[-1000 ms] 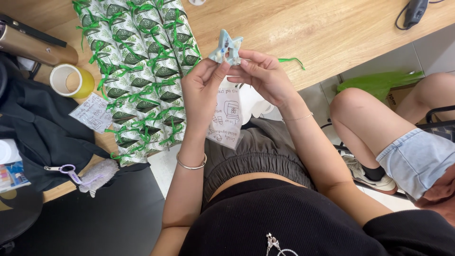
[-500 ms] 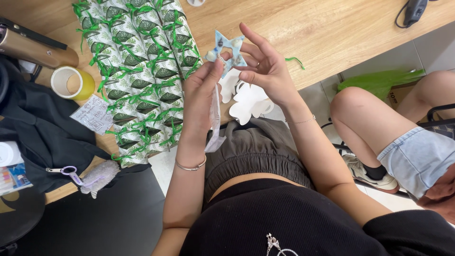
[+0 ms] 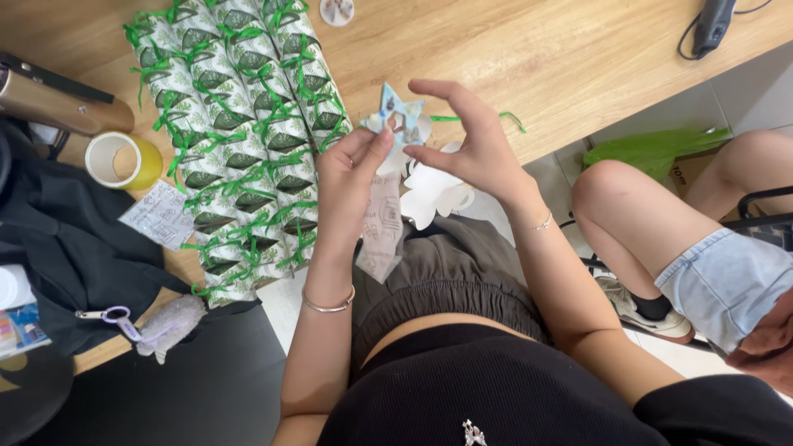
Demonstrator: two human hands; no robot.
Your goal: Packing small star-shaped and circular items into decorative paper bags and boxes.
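My left hand and my right hand hold a small pale blue star-shaped sticker up between their fingertips, over the edge of the wooden table. The right hand's other fingers are spread. A clear backing strip with printing hangs down under my left hand. White flower-shaped paper cutouts lie on my lap just below the hands. A loose piece of green ribbon rests on the table behind my right hand.
Rows of leaf-printed packets tied with green ribbon cover the table's left part. A yellow tape roll, a paper slip, a black bag and a plush keyring lie left. Another person's bare legs are at right.
The printed backing strip has dropped lower under my left hand. My right hand's fingers have spread wider while the star sticker stays pinched between both hands.
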